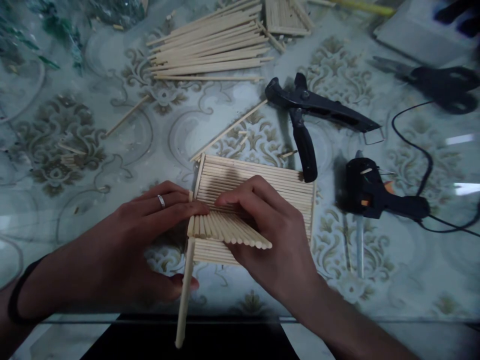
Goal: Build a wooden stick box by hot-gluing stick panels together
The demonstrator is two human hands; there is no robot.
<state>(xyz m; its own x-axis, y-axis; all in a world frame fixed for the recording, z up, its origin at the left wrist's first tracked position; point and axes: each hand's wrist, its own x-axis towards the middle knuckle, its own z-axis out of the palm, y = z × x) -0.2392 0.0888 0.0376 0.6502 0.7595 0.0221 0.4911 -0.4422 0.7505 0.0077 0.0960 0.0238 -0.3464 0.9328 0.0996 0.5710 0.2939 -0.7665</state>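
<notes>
A small slanted panel of wooden sticks (221, 227) rises over a flat rectangular stick panel (258, 170). My right hand (273, 235) grips the slanted panel, with fingers on its far side and the thumb partly hidden below. My left hand (135, 240), wearing a ring and a black wristband, steadies the panel's left end. Its fingertips press on the sticks, and its thumb lies behind a long stick (183, 300). That long stick points toward me past the table edge. Where the pieces join under my fingers is hidden.
Behind the work lies a pile of loose sticks (210, 47), beside a small stick frame (287, 17). To the right are a black hand cutter (303, 100), a corded glue gun (375, 192) and scissors (438, 82). Clear plastic (120, 12) sits at the far left.
</notes>
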